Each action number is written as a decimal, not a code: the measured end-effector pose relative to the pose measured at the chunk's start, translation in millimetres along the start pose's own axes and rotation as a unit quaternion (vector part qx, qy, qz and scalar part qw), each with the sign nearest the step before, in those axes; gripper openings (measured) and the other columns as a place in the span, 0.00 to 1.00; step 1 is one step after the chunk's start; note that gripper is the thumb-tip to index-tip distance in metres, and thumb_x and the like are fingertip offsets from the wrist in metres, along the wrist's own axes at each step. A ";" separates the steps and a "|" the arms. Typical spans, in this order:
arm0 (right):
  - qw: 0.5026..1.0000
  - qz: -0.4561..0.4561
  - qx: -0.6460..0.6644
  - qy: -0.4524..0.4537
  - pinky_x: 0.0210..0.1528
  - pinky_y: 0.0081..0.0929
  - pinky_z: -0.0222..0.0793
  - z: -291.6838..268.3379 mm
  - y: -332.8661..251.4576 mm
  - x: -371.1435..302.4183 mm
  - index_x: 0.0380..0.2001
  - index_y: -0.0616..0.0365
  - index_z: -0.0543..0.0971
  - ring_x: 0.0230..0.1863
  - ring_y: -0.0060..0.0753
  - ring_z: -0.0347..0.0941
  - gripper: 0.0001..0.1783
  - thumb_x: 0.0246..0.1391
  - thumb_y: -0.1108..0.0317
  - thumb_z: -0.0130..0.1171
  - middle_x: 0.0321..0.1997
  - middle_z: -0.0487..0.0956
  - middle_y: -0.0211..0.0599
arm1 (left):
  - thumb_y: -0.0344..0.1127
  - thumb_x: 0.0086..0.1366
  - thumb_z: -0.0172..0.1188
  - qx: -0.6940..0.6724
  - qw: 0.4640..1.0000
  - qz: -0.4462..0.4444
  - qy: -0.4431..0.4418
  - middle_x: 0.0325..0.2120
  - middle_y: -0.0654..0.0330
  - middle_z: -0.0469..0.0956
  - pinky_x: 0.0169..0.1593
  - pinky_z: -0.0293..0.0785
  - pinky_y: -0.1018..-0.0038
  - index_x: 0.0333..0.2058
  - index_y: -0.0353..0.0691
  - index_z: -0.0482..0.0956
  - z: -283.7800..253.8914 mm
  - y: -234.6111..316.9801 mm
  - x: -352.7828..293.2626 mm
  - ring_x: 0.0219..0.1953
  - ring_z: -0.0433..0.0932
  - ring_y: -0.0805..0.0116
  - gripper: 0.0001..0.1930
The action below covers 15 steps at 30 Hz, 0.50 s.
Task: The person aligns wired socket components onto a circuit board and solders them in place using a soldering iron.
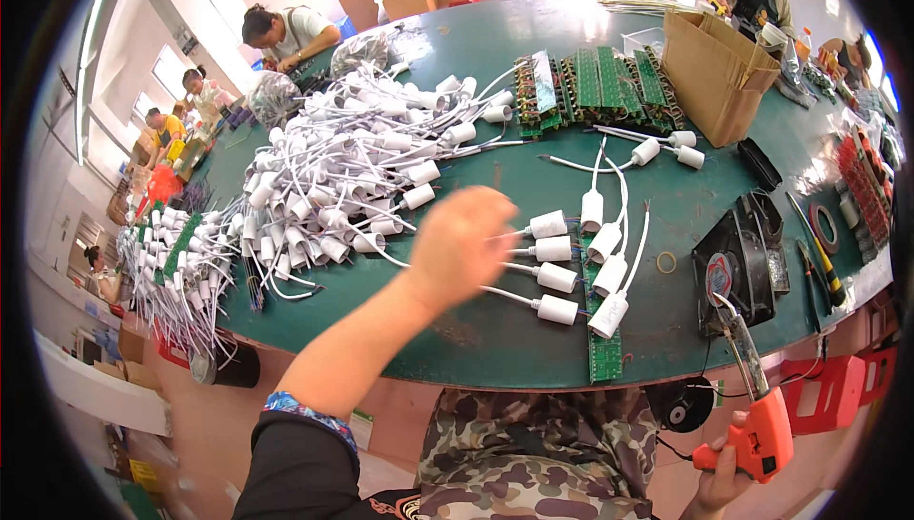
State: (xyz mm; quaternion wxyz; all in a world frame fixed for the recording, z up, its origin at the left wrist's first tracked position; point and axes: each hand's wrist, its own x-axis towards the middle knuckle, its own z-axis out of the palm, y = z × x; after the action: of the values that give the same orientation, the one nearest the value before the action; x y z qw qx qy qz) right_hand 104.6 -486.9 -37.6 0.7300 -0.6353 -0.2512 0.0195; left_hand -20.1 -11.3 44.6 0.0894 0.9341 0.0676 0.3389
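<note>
My left hand is blurred over the middle of the green table, its fingers curled and partly hidden. Beside it are white lamp sockets with white cables, lined up along a narrow green circuit board strip. More sockets lie on the strip's right side, cables pointing away from me. Whether my left hand holds a cable is not visible. At the lower right my right hand grips an orange soldering gun. Its metal tip reaches up to a round tin by a black fan-like housing.
A large heap of white sockets covers the table's left. Circuit board panels and a cardboard box stand at the back. Tape, pliers and a screwdriver lie right. Several people work around the room.
</note>
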 end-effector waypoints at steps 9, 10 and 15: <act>0.999 0.007 -0.017 -0.033 0.45 0.24 0.73 0.3 6.4 1.2 0.62 0.69 0.68 0.38 0.24 0.75 0.26 0.64 0.70 0.56 0.60 0.76 0.50 | 0.29 0.61 0.63 0.313 0.926 -0.164 -0.135 0.40 0.49 0.77 0.41 0.83 0.58 0.43 0.37 0.78 -14.4 -76.4 -21.9 0.44 0.81 0.49 0.12; 0.999 0.008 -0.018 -0.036 0.45 0.25 0.73 1.4 4.7 1.4 0.62 0.69 0.68 0.38 0.24 0.75 0.25 0.64 0.70 0.56 0.59 0.76 0.49 | 0.28 0.61 0.63 0.334 0.916 -0.162 -0.150 0.40 0.49 0.76 0.40 0.83 0.58 0.45 0.38 0.77 -12.3 -75.9 -20.3 0.44 0.81 0.48 0.13; 1.000 0.017 -0.018 -0.016 0.46 0.25 0.73 8.0 -4.2 1.2 0.60 0.70 0.69 0.38 0.24 0.74 0.24 0.63 0.71 0.55 0.55 0.77 0.48 | 0.26 0.59 0.62 0.356 0.894 -0.192 -0.193 0.41 0.47 0.75 0.41 0.83 0.58 0.49 0.38 0.74 -4.6 -76.8 -16.0 0.43 0.81 0.47 0.17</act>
State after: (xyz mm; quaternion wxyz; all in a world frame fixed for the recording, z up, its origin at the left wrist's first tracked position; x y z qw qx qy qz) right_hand 101.4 -479.9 -32.7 0.7136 -0.6524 -0.2525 0.0378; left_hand -40.3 61.2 21.9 -0.1747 0.9192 0.3434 0.0810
